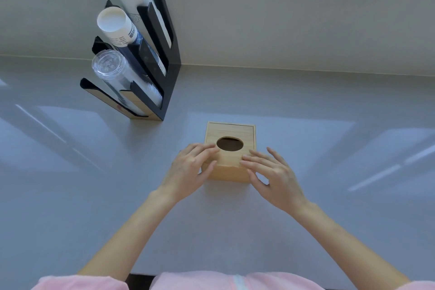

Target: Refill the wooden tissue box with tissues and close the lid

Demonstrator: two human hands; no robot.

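A small square wooden tissue box [229,170] stands on the grey counter in the middle of the head view. Its sliding lid [231,133] lies flat on top and has a dark oval hole; no tissue shows through the hole. My left hand [188,169] rests on the box's near left corner, fingers spread over the lid edge and thumb on the front face. My right hand [273,174] touches the near right corner with its fingers apart. Neither hand grips anything. No tissues are in view.
A black cup dispenser [169,63] stands at the back left against the wall, holding two stacks of paper cups [115,23] and one stack of clear plastic cups [110,70]. The counter's front edge [141,274] runs just below my forearms.
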